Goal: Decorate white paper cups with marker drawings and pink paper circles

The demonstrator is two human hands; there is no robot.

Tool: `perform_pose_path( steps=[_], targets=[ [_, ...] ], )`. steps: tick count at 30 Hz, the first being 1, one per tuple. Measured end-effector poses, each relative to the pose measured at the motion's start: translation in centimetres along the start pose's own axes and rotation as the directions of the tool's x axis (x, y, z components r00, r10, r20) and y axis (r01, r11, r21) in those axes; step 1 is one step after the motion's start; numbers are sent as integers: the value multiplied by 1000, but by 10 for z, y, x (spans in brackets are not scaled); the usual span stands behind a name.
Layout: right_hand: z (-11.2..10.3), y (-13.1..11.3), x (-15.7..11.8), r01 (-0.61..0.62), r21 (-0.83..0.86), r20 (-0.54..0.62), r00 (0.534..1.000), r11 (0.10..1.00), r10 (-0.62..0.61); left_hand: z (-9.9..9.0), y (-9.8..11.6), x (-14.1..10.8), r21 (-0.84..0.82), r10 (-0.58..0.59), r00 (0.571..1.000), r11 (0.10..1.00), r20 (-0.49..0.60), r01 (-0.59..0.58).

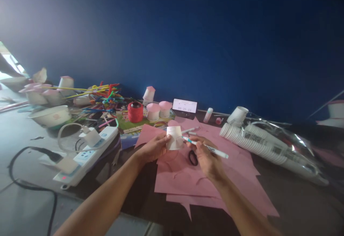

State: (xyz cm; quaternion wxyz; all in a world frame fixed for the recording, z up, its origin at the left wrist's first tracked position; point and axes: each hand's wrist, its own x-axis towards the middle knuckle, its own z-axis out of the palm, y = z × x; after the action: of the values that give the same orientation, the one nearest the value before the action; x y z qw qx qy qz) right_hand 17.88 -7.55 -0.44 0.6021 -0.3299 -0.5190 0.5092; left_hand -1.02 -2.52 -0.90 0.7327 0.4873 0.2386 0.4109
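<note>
My left hand [156,148] grips a small white paper cup [174,140] by its left side, above the pink paper. In my right hand [205,160] is a white marker [215,151] with a teal band. Its tip points at the right side of the cup; I cannot tell whether it touches. Pink paper sheets [177,182], cut into along their edges, lie beneath both hands. Between the hands, black scissor handles [192,158] rest on the paper. Behind the cup stand two white cups with pink round tops [153,112].
On the right lies a sleeve of stacked paper cups [247,143]. A power strip [86,157] with plugs and cables is at the left, near a white bowl [50,117] and colourful pipe cleaners [107,94]. A phone showing a timer [184,106], red yarn [135,112] and a glue stick [208,115] stand behind.
</note>
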Motion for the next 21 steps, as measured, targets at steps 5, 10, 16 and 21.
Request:
perform_pose_path(
  steps=[5, 10, 16, 21],
  targets=[
    [6, -3, -5, 27, -283, -36, 999, 959, -38, 2, 2, -2, 2, 5, 1000, 1000, 2, -5],
    [7, -5, -6, 65, -416, -21, 997, 907, -81, 0, 3, -3, 32, -35, 999, 999, -16, 35],
    [8, -5, -4, 136, -431, 7, 989, 892, -148, -8, -4, 1, -31, 14, 998, 999, 57, -12],
    [9, -4, -2, 154, -465, 1, 985, 872, -173, -9, -6, 1, -48, 24, 997, 999, 77, -20]
  ],
)
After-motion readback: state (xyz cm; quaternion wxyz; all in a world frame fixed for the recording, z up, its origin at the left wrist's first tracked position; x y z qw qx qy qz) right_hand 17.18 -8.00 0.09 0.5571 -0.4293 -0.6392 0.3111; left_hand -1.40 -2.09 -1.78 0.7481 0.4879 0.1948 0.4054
